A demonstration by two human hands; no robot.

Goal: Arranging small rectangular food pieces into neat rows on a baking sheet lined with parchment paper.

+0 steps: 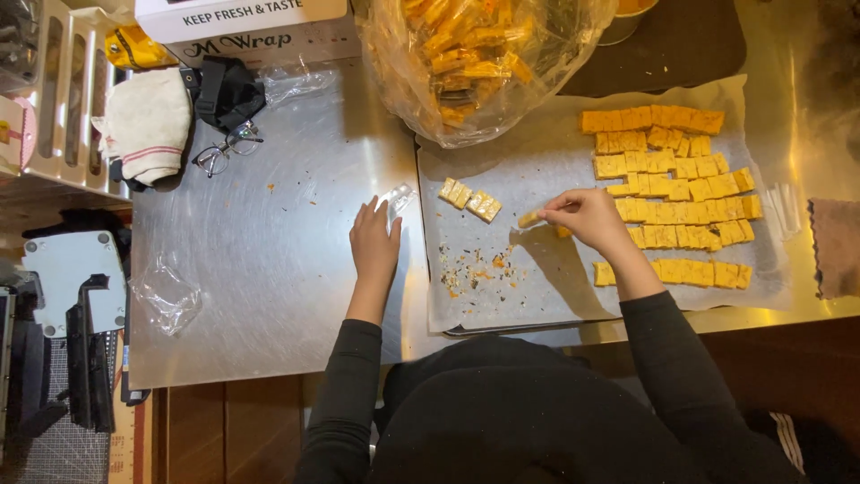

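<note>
Small orange-yellow rectangular bar, pinched at one end between the fingertips of the right hand. The bar projects from the grip toward the person's left, its long axis running roughly across the view, slightly tilted; its free end hangs over the bare middle of the sheet of pale baking paper that lines a flat metal tray. The right hand is closed on this bar and nothing else can be seen in it.

Left hand, palm down and flat on the brushed steel table, fingers spread; the fingertips touch or nearly touch a small clear plastic wrapper lying just at the tray's left edge. Contact is too fine to settle, and the hand grips nothing. This wrapper lies to the left of the held bar, nearer the left hand than the right.

Between the two hands, on the paper: a short row of pale wrapped bars. Below them, a scatter of dark and orange crumbs.

To the right of the right hand: rows of unwrapped orange-yellow bars, laid side by side, covering the right half of the paper.

Beyond the tray: a large clear plastic bag of wrapped orange bars. Far left of the table: black-rimmed spectacles, a folded cream cloth, a crumpled clear film.
</note>
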